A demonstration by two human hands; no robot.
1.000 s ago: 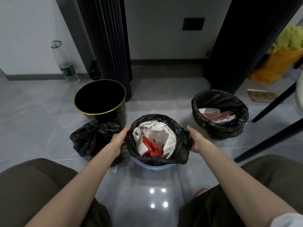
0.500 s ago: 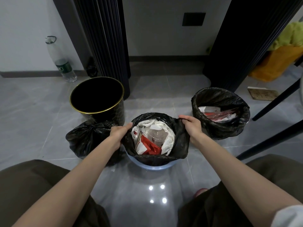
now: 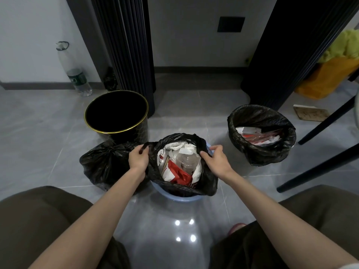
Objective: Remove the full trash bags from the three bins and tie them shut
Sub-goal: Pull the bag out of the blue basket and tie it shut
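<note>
A full black trash bag [image 3: 206, 183] sits in the light blue bin [image 3: 180, 197] in front of me, showing white paper, red wrappers and a clear cup. My left hand [image 3: 138, 159] grips the bag's left rim and my right hand [image 3: 214, 159] grips its right rim, both pulled off the bin's edge. A tied black bag [image 3: 103, 164] lies on the floor to the left. Behind it stands the black bin with a gold rim [image 3: 116, 113], without a bag. At the right, a third bin [image 3: 261, 134] holds a black bag with trash.
A plastic water bottle [image 3: 74, 72] leans by the wall at back left. Dark ribbed columns [image 3: 128, 45] stand behind the bins. Black chair legs [image 3: 318, 166] cross the floor at right, near a cardboard piece [image 3: 310, 114] and an orange bag [image 3: 330, 76]. My knees frame the bottom.
Both hands have moved inward and up along the middle bag's rim, lifting its edges off the blue bin, whose far edge now shows.
</note>
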